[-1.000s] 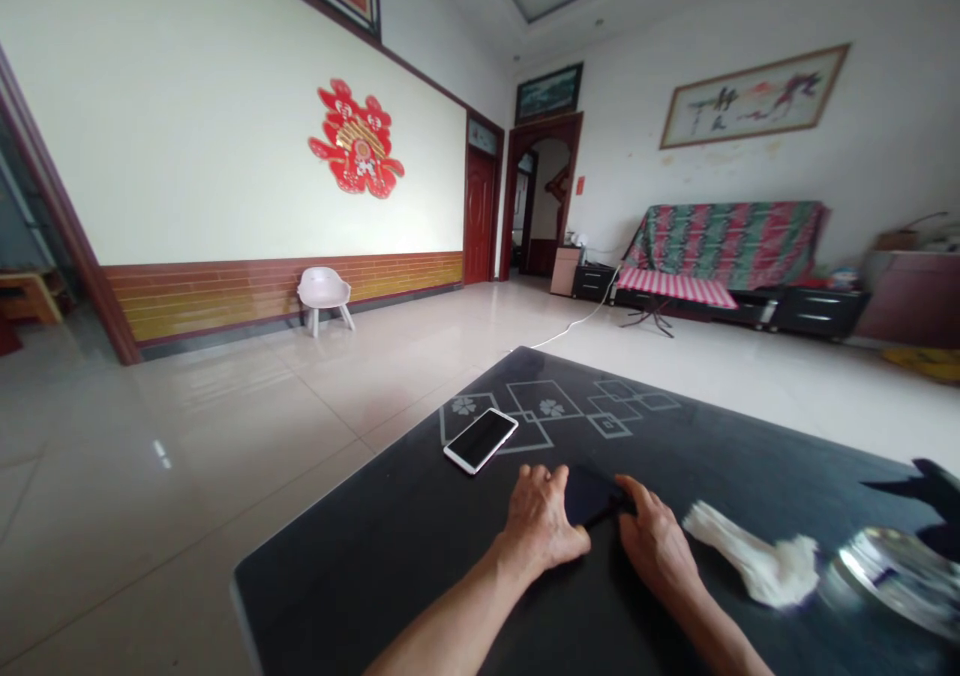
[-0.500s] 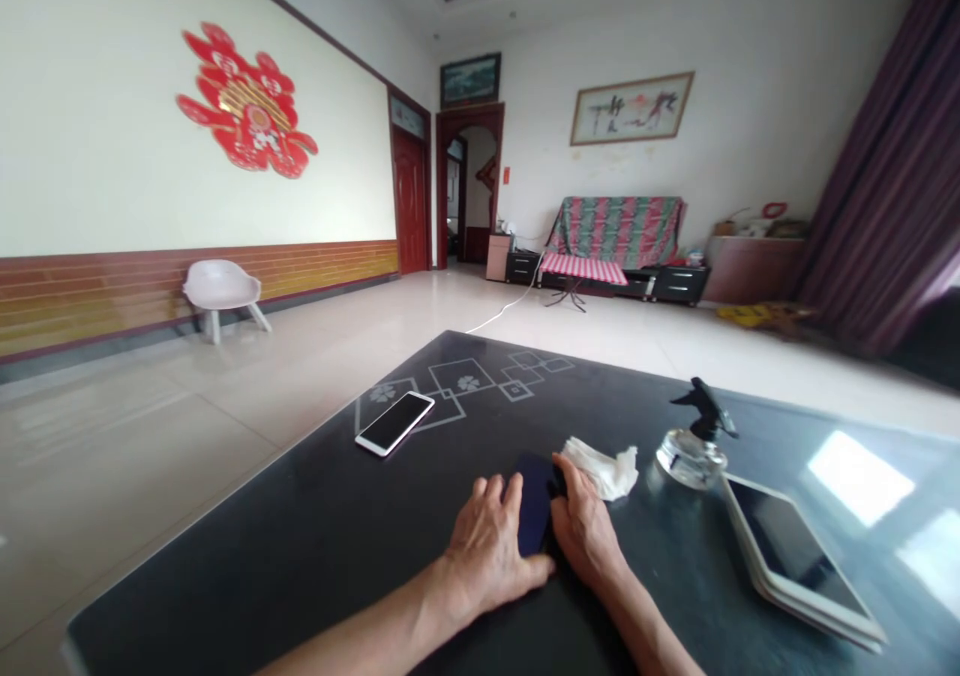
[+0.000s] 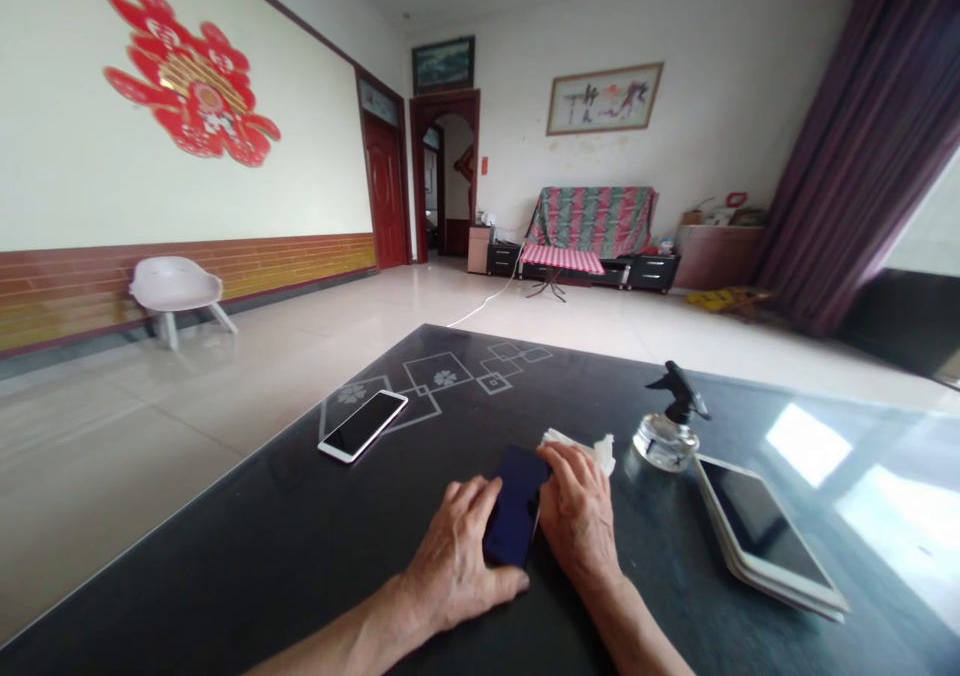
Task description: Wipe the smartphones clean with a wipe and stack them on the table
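"Seeing the dark phone (image 3: 516, 506)?"
"I see it between left hand (image 3: 459, 556) and right hand (image 3: 577, 511), well in from the counter's (image 3: 300, 566) left edge."
"Poses?"
"Left, thumb wide, pinches its edges; right bends at its far corner, grip unclear to me."

Nothing can be read for certain: the dark characters (image 3: 590, 96) on the framed picture (image 3: 606, 99) are too small.
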`<move>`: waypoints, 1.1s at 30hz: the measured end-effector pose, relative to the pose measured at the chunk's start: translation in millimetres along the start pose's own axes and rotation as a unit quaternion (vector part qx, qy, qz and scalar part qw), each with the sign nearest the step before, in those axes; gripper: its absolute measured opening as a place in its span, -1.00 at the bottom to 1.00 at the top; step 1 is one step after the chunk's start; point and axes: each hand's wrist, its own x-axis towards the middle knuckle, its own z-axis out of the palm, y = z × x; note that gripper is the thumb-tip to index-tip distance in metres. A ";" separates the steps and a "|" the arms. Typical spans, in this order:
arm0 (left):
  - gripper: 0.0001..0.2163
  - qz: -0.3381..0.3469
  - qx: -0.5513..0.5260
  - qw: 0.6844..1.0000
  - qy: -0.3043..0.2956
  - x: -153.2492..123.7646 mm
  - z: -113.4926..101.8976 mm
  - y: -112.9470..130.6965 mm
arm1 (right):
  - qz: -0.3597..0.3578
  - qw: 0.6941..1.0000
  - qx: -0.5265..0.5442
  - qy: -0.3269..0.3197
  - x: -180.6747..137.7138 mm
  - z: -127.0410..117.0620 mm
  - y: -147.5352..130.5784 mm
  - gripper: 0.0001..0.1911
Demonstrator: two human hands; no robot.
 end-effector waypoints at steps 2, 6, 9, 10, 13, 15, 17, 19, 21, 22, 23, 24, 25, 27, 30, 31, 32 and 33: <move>-0.15 0.005 0.002 1.000 -0.002 0.1 0.1 0.2 | 0.024 0.998 -0.050 0.032 4.1 -5.6 9.5 -0.64; -0.16 0.001 0.004 1.000 0.001 -1.2 -0.2 1.5 | 0.072 0.991 -0.113 0.005 6.6 -5.2 27.2 -0.65; -0.16 -0.011 0.001 1.000 -0.004 -2.5 1.6 2.6 | 0.076 0.988 -0.122 -0.053 5.9 0.2 31.1 -0.61; -0.16 -0.014 -0.001 1.000 -0.009 -2.9 2.1 3.0 | 0.084 0.986 -0.125 -0.068 5.5 2.0 31.3 -0.60; -0.18 -0.011 -0.004 1.000 -0.025 -3.6 2.3 4.7 | 0.119 0.979 -0.141 -0.090 4.2 5.6 32.4 -0.60; -0.19 -0.006 -0.001 0.999 -0.031 -3.6 1.0 5.9 | 0.130 0.976 -0.145 -0.098 3.6 6.0 33.6 -0.61; -0.21 0.003 0.006 0.999 -0.033 -3.1 -0.6 6.9 | 0.129 0.976 -0.139 -0.110 3.8 4.6 34.3 -0.64; -0.23 0.016 0.013 0.999 -0.033 -2.5 -1.7 7.3 | 0.128 0.976 -0.130 -0.118 4.7 2.2 34.2 -0.67; -0.24 0.027 0.015 0.999 -0.032 -2.0 -1.8 7.1 | 0.131 0.976 -0.122 -0.121 5.9 -0.1 33.6 -0.68; -0.25 0.030 0.013 0.999 -0.029 -1.9 -1.5 6.8 | 0.137 0.976 -0.120 -0.120 6.4 -0.9 33.5 -0.68; -0.25 0.033 0.012 0.999 -0.026 -1.7 -1.1 6.7 | 0.144 0.975 -0.118 -0.117 6.7 -1.4 33.6 -0.68; -0.25 0.035 0.011 0.999 -0.022 -1.6 -0.4 6.7 | 0.152 0.975 -0.118 -0.113 6.9 -1.6 34.1 -0.68; -0.25 0.038 0.011 0.999 -0.018 -1.3 0.3 6.9 | 0.158 0.974 -0.118 -0.107 6.9 -1.5 34.8 -0.69; -0.26 0.047 0.012 0.999 -0.012 -0.2 1.7 8.6 | 0.164 0.974 -0.121 -0.094 6.5 -0.8 37.0 -0.69; -0.27 0.065 0.001 0.998 -0.009 3.5 3.6 12.4 | 0.157 0.976 -0.126 -0.077 5.3 1.2 40.7 -0.69; -0.28 0.070 -0.003 0.997 -0.009 5.0 4.2 13.5 | 0.155 0.977 -0.128 -0.073 4.9 1.8 41.6 -0.70; -0.28 0.074 -0.007 0.997 -0.006 6.5 4.8 14.2 | 0.153 0.977 -0.130 -0.069 4.7 2.3 42.3 -0.70; -0.27 0.078 -0.010 0.997 -0.004 7.8 5.4 14.4 | 0.152 0.978 -0.130 -0.066 4.5 2.6 42.7 -0.70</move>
